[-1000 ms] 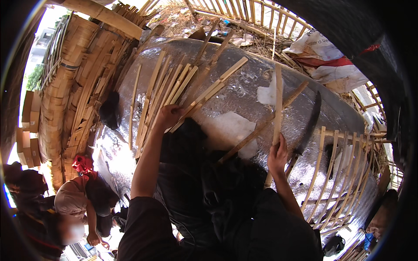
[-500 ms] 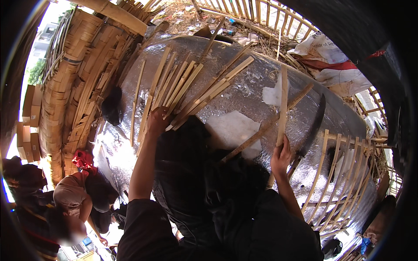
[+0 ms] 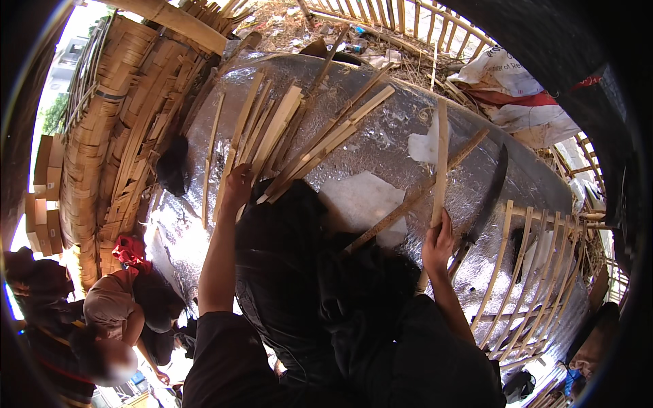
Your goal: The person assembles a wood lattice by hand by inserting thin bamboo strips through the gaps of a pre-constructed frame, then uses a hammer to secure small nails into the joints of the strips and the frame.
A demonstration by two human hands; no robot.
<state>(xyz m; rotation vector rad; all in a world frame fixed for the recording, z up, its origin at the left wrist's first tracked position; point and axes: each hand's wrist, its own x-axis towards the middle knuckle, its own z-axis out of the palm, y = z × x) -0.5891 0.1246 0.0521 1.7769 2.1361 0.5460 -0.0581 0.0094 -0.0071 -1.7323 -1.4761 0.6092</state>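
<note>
My left hand (image 3: 238, 185) is closed around the lower ends of a few bamboo strips (image 3: 279, 126), which lie pressed together side by side. More loose bamboo strips (image 3: 340, 136) fan out around that hand on the grey plastic sheet (image 3: 381, 122). My right hand (image 3: 438, 246) grips the lower part of a single flat bamboo slat (image 3: 441, 156), which points away from me. Just right of it lies a long dark curved blade (image 3: 493, 194), like a machete. A rough brown stick (image 3: 456, 163) passes slantwise by the slat. My dark-clothed legs (image 3: 286, 272) hide part of the sheet.
A frame of spaced bamboo slats (image 3: 527, 285) lies at the right. Tall woven bamboo panels (image 3: 112, 136) stand at the left. Another person (image 3: 112, 306) crouches at the lower left. White sacks (image 3: 507, 88) and a slatted fence (image 3: 422, 24) edge the far side.
My left hand has shifted slightly left, and the spread strips by it are now drawn together into a tight bunch. My right hand and its slat have barely moved.
</note>
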